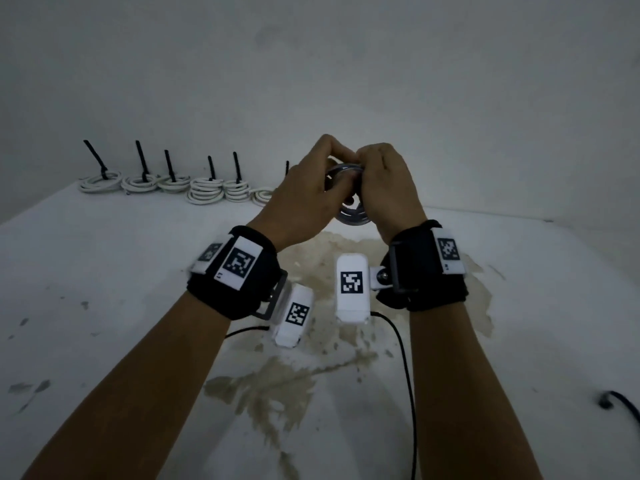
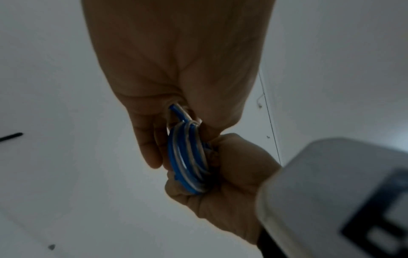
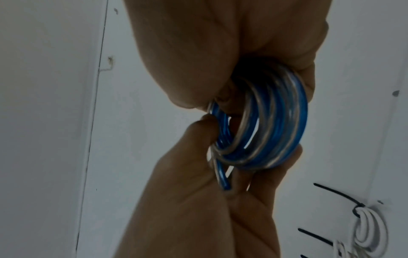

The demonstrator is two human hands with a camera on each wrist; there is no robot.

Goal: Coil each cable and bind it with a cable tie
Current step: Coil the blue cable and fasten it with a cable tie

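Both hands meet in the upper middle of the head view, held clear above the desk (image 1: 104,271), likely so the loops cannot spring apart: the left hand (image 1: 304,188) and the right hand (image 1: 384,188) each curl round the blue-and-white cable (image 3: 271,125), coiled but not yet tied. Finished white coils (image 1: 204,190) line the far edge at upper left; the near desk offers open room

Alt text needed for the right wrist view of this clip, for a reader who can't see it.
Close up, both hands grip a blue-and-silver cable coil from opposite sides, the right hand above and the left hand below, with one cut cable end sticking out. White coils bound with black cable ties lie at lower right.
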